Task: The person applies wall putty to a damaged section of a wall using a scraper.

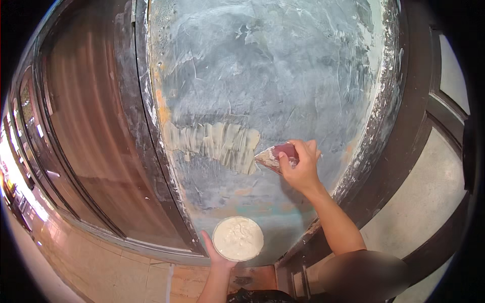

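Note:
My right hand is closed around a putty knife with a reddish handle part and a blade smeared with pale paste. The blade's tip touches the grey wall at the right end of a ridged, cream-coloured patch of putty. Lower down, my left hand supports a round tub of creamy putty from its left side and underneath. The putty's surface in the tub is lumpy and stirred. Most of my left fingers are hidden beneath the tub; the thumb shows along its left edge.
A brown wooden door panel stands to the left of the wall. At the right is a dark door frame with pale panels. Paint-flecked trim borders the wall's right side. Tan floor tiles lie below left.

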The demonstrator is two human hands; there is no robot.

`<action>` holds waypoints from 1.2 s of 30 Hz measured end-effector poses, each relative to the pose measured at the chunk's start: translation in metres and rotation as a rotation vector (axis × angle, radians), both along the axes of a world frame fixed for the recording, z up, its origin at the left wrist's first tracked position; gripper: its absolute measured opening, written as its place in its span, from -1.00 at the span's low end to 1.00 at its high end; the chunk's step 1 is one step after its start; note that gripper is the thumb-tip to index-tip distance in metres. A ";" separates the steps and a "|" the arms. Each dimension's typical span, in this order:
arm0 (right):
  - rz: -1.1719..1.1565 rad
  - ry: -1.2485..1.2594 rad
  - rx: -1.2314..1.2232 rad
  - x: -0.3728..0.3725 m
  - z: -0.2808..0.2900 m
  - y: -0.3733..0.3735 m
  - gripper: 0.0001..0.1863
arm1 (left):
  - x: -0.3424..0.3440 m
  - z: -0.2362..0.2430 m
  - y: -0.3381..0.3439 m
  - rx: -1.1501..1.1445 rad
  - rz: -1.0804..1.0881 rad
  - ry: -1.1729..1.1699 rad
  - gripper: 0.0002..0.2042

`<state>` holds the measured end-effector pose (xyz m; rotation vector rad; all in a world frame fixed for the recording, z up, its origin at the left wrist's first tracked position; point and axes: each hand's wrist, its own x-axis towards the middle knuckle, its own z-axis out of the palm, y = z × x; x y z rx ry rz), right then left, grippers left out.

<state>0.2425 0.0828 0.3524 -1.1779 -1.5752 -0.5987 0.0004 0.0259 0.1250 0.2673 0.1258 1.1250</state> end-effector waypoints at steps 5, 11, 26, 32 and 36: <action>-0.008 -0.132 -0.063 0.004 -0.025 -0.005 -0.71 | 0.001 0.005 -0.001 0.017 0.022 0.026 0.06; -0.058 -0.063 0.017 0.008 -0.003 -0.001 -0.70 | 0.000 0.005 -0.006 -0.072 0.037 0.063 0.08; -0.053 -0.044 0.009 0.007 0.004 -0.006 -0.70 | -0.001 0.006 -0.021 -0.061 0.052 0.015 0.07; 0.306 -0.273 -0.118 0.012 0.015 -0.041 -0.65 | -0.009 0.032 -0.025 0.013 0.058 -0.048 0.06; 0.284 -0.667 -0.204 -0.009 0.001 -0.074 -0.67 | -0.017 0.058 -0.019 -0.145 0.008 -0.325 0.06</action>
